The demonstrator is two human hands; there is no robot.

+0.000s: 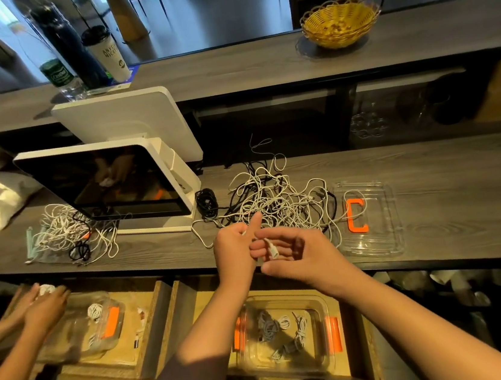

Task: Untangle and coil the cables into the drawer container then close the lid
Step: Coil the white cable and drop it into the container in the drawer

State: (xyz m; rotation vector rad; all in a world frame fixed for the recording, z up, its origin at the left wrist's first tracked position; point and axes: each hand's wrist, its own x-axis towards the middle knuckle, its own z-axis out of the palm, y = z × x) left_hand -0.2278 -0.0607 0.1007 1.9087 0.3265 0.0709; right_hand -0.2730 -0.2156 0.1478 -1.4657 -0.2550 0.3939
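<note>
Your two hands, left hand point(234, 248) and right hand point(294, 249), meet over the near edge of the counter point(430, 174). Just behind them lies the pile of cables point(275, 199). The lid point(369, 219) lies on the counter, right of the pile. The screen point(107, 188) stands to the left. Below your hands, the container point(286, 334) sits in the open drawer point(360, 350), with coiled cables inside.

A tangled heap of white and black cables point(279, 202) sprawls on the worktop point(429, 167). The clear lid point(384, 236) with its orange clip lies flat beside it. Below, my open container point(320, 304) holds several small coiled cables point(279, 328).
</note>
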